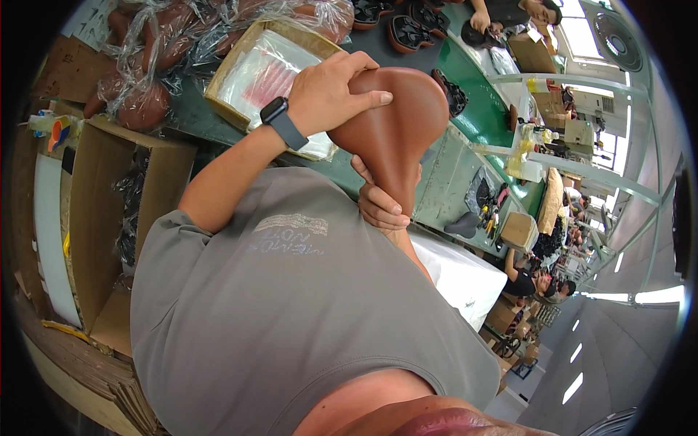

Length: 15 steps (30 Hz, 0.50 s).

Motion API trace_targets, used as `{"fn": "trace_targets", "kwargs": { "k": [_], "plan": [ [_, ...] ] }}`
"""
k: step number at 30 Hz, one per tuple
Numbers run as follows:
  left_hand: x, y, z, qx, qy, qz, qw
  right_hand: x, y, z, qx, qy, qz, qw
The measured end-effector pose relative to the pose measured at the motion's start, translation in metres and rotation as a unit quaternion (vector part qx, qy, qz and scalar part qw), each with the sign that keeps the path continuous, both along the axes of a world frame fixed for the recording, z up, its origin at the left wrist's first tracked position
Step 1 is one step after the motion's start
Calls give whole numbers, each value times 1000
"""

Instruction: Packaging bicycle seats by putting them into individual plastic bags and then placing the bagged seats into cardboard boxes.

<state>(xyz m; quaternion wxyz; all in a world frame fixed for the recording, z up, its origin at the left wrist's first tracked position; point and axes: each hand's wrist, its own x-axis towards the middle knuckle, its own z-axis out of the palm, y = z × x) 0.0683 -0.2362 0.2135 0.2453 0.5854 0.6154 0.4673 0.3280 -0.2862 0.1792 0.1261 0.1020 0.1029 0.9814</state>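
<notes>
A brown bicycle saddle is raised in front of my chest, over the workbench. My left hand, with a dark watch on its wrist, holds the wide rear end; the thumb lies across the smooth top. Around the narrow nose, pointing toward me, the fingers of my right hand are closed. The saddle's underside and some of my fingertips are hidden. Just behind my left hand is a shallow cardboard box with clear plastic bags in it.
Plastic-wrapped brown saddles pile up at far left. An open carton stands on my left. Black saddle undersides lie on the green bench; a grey saddle and white box are on the right. Co-workers sit farther off.
</notes>
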Motion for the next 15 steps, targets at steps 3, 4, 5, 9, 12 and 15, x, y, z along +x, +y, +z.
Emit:
{"fn": "trace_targets", "kwargs": {
  "k": [3, 4, 5, 9, 12, 15],
  "plan": [
    [6, 12, -6, -9, -8, -51, 999, 4, -8, 2, -26, 23, -23, 999],
    [11, 24, -15, -7, -9, -69, 998, 11, -12, -2, -23, 22, -42, 999],
    [14, 44, -39, -7, -20, -73, 997, 16, -13, -9, -36, 27, -56, 997],
    [-4, 86, -154, -156, -312, -106, 931, 25, -16, 5, 12, -69, -83, 994],
    [2, 90, -271, -177, -21, 23, 984, 30, -17, 13, 200, -229, -192, 933],
    [31, 72, -314, -199, 49, -8, 979, 41, -17, 5, 370, -430, -294, 769]
  ]
}}
